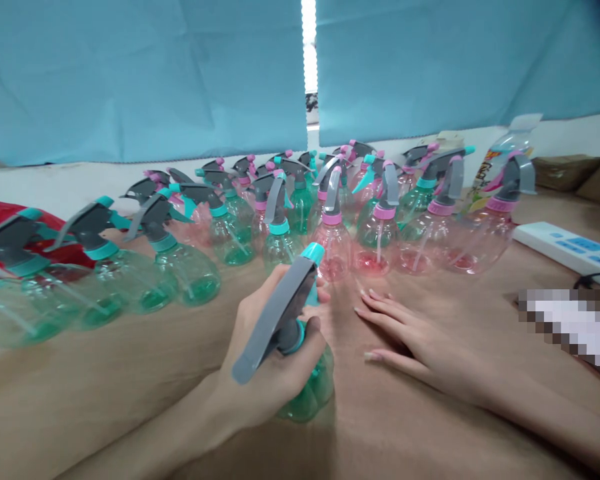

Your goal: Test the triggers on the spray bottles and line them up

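My left hand (275, 353) is wrapped round a green spray bottle (310, 393) with a grey trigger head and a turquoise nozzle, near the middle of the brown table (380, 433). The bottle's neck sits between thumb and fingers, its nozzle aimed away from me. To the right, my right hand (410, 333) lies flat, fingers spread and holding nothing, a short way from the bottle. Beyond both hands stand rows of similar bottles, among them a pink one (333, 250) and a green one (193, 273).
A white power strip (565, 247) and a blurred-out flat object (575, 327) lie at the right. Behind the pink bottles stands a labelled plastic bottle (500, 160). Something red (70, 257) is at the far left, and a blue curtain (145, 73) hangs behind.
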Tool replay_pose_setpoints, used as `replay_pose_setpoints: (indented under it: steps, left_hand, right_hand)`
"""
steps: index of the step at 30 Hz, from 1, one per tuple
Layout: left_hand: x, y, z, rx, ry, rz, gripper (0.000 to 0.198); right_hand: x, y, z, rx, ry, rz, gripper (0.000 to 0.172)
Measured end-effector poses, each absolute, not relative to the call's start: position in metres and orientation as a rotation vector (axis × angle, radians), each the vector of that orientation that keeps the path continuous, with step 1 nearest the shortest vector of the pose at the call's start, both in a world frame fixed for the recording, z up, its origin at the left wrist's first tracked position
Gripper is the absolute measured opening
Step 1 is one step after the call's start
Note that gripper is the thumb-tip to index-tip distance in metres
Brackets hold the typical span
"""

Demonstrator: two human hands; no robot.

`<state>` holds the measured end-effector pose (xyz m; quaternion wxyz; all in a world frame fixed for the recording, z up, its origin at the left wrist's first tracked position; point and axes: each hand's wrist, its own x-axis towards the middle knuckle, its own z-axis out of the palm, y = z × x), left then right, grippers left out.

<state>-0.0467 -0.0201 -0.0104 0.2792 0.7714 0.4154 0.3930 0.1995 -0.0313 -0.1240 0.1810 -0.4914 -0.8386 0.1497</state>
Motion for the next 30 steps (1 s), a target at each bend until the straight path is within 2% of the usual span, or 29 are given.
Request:
replay_pose_setpoints:
  steps: [5,11,24,30]
  left_hand:
    - [-0.043,-0.024,-0.005,2.033,1.195,1.032,0.035]
    - [-0.042,-0.023,-0.005,2.005,1.204,1.008,0.038]
    - [-0.044,-0.022,-0.011,2.028,1.257,0.980,0.039]
    - [-0.045,-0.022,-0.015,2.036,1.221,1.033,0.028]
  right_hand:
    - [0.199,-0.031,-0.121,-1.423,-2.396,0.435,0.064]
    - [0.198,-0.031,-0.120,-1.394,-2.378,0.436,0.062]
    - [0.198,-0.031,-0.119,-1.422,-2.399,0.465,0.065]
    - [0.198,-0.031,-0.118,-1.425,-2.412,0.454,0.066]
